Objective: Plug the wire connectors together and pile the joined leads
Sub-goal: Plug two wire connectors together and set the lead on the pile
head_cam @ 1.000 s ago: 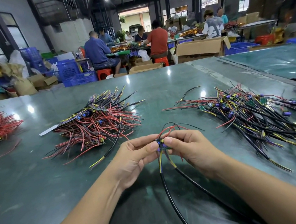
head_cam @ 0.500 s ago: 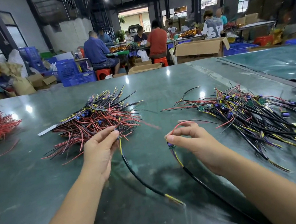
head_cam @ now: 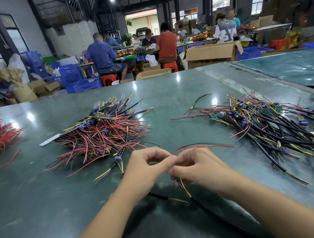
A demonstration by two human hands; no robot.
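leads [head_cam: 184, 186] pinched again between left hand [head_cam: 147, 169] and right hand [head_cam: 196, 168], grips rejoined.

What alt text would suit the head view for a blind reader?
Two bare hands, left hand and right hand, meet over a green table, pinching a wire lead. Heaps of wires lie beyond them, one left, one right.

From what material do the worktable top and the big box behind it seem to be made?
Worktable top: probably a smooth, glossy green plastic or rubber sheet; the ceiling lamps reflect in it. Big box: plain brown corrugated cardboard, matte, with folded open flaps.
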